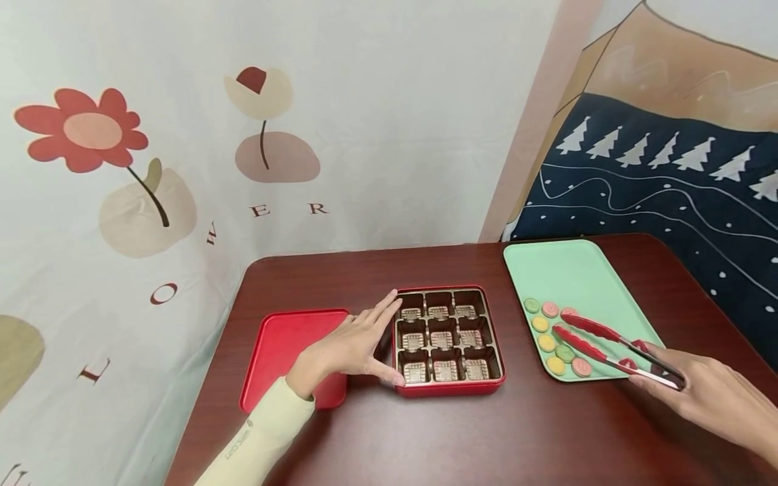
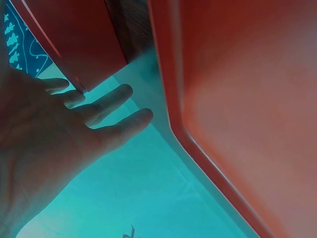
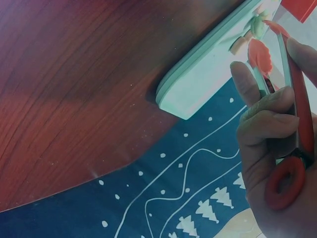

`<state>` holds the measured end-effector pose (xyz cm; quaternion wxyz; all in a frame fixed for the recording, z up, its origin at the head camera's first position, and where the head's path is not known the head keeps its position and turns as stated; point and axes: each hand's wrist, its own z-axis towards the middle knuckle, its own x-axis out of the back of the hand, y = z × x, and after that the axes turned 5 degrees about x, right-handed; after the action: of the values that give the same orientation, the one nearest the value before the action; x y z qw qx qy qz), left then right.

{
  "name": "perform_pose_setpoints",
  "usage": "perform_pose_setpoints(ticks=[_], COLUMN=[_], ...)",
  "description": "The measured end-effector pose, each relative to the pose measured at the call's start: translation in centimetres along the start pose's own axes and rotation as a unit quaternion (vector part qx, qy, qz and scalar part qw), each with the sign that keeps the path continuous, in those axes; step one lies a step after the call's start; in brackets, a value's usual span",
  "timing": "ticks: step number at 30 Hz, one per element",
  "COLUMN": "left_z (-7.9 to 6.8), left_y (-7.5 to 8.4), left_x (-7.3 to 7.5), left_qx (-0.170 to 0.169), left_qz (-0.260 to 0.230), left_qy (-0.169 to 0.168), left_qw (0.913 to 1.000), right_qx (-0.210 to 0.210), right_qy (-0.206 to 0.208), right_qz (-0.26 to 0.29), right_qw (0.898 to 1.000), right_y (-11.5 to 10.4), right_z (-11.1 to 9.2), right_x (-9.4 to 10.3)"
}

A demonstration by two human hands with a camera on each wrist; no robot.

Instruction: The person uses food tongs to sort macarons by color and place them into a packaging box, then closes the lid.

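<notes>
My left hand (image 1: pixel 352 344) rests on the left side of a red square box (image 1: pixel 450 389), thumb and fingers spread along its edge. Inside the box, a gold-brown divided insert (image 1: pixel 427 341) shows several bare compartments. In the left wrist view the fingers of this hand (image 2: pixel 59 129) are extended. My right hand (image 1: pixel 711 381) grips red-tipped metal tongs (image 1: pixel 589 327), also seen in the right wrist view as tongs (image 3: pixel 302 104) with a ring at the end. The tongs' tips are apart over a pink cookie-like disc (image 1: pixel 569 312) on a mint-green tray (image 1: pixel 565 270).
Several round green, yellow and pink cookie-like discs (image 1: pixel 547 343) lie along the tray's left and near side. A red lid (image 1: pixel 292 344) lies left of the box, partly under my left forearm. Printed curtains (image 1: pixel 395 135) hang behind the brown table (image 1: pixel 437 439).
</notes>
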<state>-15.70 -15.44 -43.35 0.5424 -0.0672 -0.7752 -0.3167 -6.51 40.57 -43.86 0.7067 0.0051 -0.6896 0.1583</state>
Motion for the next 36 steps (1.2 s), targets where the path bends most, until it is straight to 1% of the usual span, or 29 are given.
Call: perform_pose_setpoints(ticks=[5, 12, 19, 23, 27, 30, 32, 36], left_z=[0.0, -0.2, -0.2, -0.1, 0.0, 0.0, 0.0, 0.0], left_y=[0.0, -0.1, -0.2, -0.2, -0.2, 0.0, 0.1, 0.1], left_x=[0.0, -0.2, -0.1, 0.0, -0.1, 0.0, 0.1, 0.1], left_qx=[-0.003, -0.001, -0.002, -0.002, -0.006, -0.005, -0.003, 0.002], left_qz=[0.000, 0.000, 0.006, 0.007, 0.005, 0.004, 0.005, 0.011], left_qy=[0.002, -0.001, 0.001, 0.001, 0.001, 0.000, -0.002, -0.002], left_qw=[1.0000, 1.0000, 1.0000, 1.0000, 1.0000, 1.0000, 1.0000, 0.9999], right_qx=[-0.001, 0.007, 0.019, 0.039, 0.041, 0.041, 0.046, 0.051], right_qy=[-0.007, -0.008, -0.028, -0.036, -0.049, -0.047, -0.036, -0.028], right_qz=[0.008, 0.002, 0.004, -0.007, -0.016, -0.014, -0.016, -0.011], right_qw=[1.000, 1.000, 0.999, 0.999, 0.998, 0.998, 0.998, 0.998], right_y=[-0.1, 0.0, 0.2, 0.2, 0.1, 0.3, 0.3, 0.4], right_z=[0.0, 0.3, 0.9, 1.5, 1.7, 1.6, 1.5, 1.3], right_x=[0.0, 0.0, 0.8, 1.3, 1.4, 1.2, 1.1, 0.9])
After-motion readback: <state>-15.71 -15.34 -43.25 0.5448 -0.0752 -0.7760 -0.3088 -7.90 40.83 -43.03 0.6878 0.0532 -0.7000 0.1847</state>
